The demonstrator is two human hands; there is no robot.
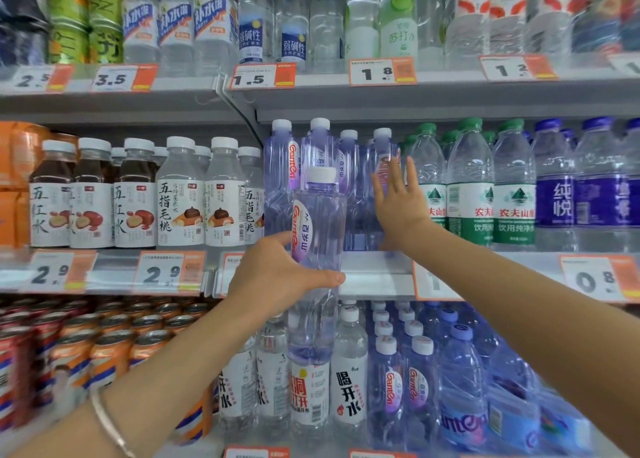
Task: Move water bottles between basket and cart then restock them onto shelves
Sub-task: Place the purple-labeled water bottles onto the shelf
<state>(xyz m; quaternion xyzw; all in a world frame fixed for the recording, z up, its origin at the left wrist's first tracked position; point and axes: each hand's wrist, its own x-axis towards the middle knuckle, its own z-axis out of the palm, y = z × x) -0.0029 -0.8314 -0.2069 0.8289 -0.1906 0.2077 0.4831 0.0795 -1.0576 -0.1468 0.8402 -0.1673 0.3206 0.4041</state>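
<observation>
My left hand (pixel 277 277) holds a bottle (pixel 318 222) before the shelf (pixel 374 270); my right hand (pixel 398 204) touches shelved bottles (pixel 349 170) behind it.

Upper-shelf price tags (pixel 252 78) read 2.5, 3.5, 1.5, 1.8 and 1.2; middle-shelf price tags (pixel 162 273) show 2.9, 2.9 and 0.8. The lilac-tinted bottle (pixel 318 215) in front of the middle shelf carries a "Ganten" label with 百岁山, as do the lower-shelf lilac bottles (pixel 393 391). Green-labelled bottles (pixel 469 211) read 农夫山泉, purple-labelled bottles (pixel 557 201) 纯悦. Brown drinks (pixel 91 211) are marked 五红水, their clear neighbours (pixel 180 211) 五指毛桃. Up top, blue labels (pixel 292 47) say 弱碱性 and a green-capped bottle (pixel 398 36) 苏打水. A white-labelled bottle (pixel 349 391) below reads 喝开水.
</observation>
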